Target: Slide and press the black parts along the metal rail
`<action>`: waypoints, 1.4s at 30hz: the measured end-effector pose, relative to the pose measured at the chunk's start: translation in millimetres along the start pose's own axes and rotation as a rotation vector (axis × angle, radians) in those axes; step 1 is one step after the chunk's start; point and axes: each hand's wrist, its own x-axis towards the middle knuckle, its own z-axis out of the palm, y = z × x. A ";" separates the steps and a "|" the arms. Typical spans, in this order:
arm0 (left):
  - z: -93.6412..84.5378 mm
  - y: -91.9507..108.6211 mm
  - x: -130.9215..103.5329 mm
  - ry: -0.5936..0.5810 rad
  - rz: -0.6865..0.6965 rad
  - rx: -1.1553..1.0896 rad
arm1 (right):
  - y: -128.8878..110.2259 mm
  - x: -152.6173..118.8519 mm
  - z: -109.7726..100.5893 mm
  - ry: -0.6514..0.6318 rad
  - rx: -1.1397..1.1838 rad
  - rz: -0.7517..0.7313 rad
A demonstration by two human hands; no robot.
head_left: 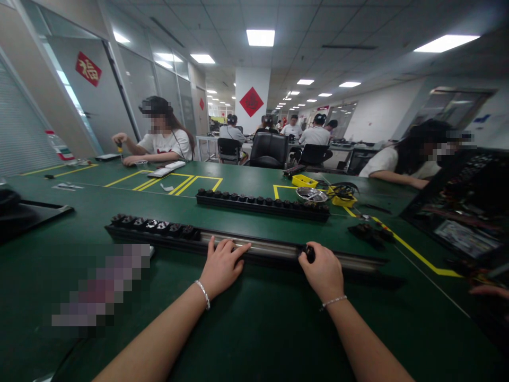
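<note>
A long black metal channel point(274, 251) lies across the green table in front of me, its inside silvery and bare from the middle to the right. Black socket modules point(151, 225) sit in a row in its left part. My left hand point(222, 266) rests on the near edge of the channel with fingers spread, holding nothing. Between the thumb and fingers of my right hand point(325, 271) is a small black block point(308, 253), which looks like another socket module, at the channel's right half. The fingers partly hide it. Farther back lies a second black strip point(262, 205) filled with similar modules.
Beyond the second strip are a metal bowl point(312, 194), a yellow bin point(304, 181) and black cables point(341, 191). Loose black parts point(369, 233) lie to the right. A blurred-out flat object point(103, 286) is at the left. Co-workers sit at the left point(165, 132) and right point(401, 154).
</note>
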 end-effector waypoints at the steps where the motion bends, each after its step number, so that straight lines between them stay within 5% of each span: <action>1: -0.1 0.0 0.0 -0.001 0.000 0.000 | -0.1 0.3 0.0 -0.004 -0.007 0.003; 42: 1.0 -1.6 -0.2 0.011 0.002 -0.009 | 11.3 5.1 -7.3 -0.032 -0.089 0.151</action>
